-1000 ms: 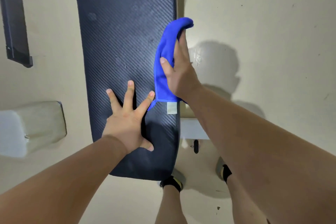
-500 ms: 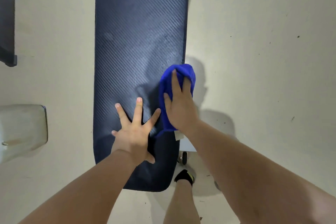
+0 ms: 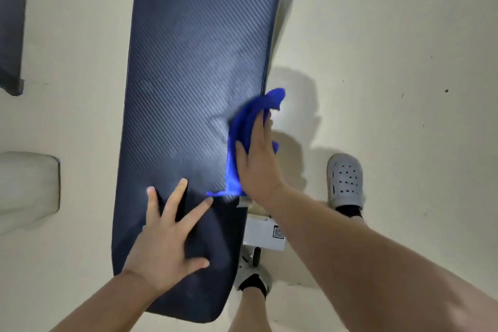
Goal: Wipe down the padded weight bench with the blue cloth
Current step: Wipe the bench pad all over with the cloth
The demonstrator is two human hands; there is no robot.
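Note:
The long dark-blue padded bench with a ribbed pattern runs from the near centre up out of the top. A bright blue cloth lies folded over the bench's right edge, part of it hanging past the side. My right hand presses flat on the cloth, fingers pointing away from me. Near the bench's close end my left hand rests flat on the padding, fingers spread wide, holding nothing.
My feet stand right of the bench: a grey clog and a second foot near a white bench foot with a label. A pale cushion lies at left. A dark pad sits upper left on the beige floor.
My right hand has slid the cloth toward me along the bench's right edge, then a little away again. The view has shifted, bringing the right foot into sight. My left hand stays planted.

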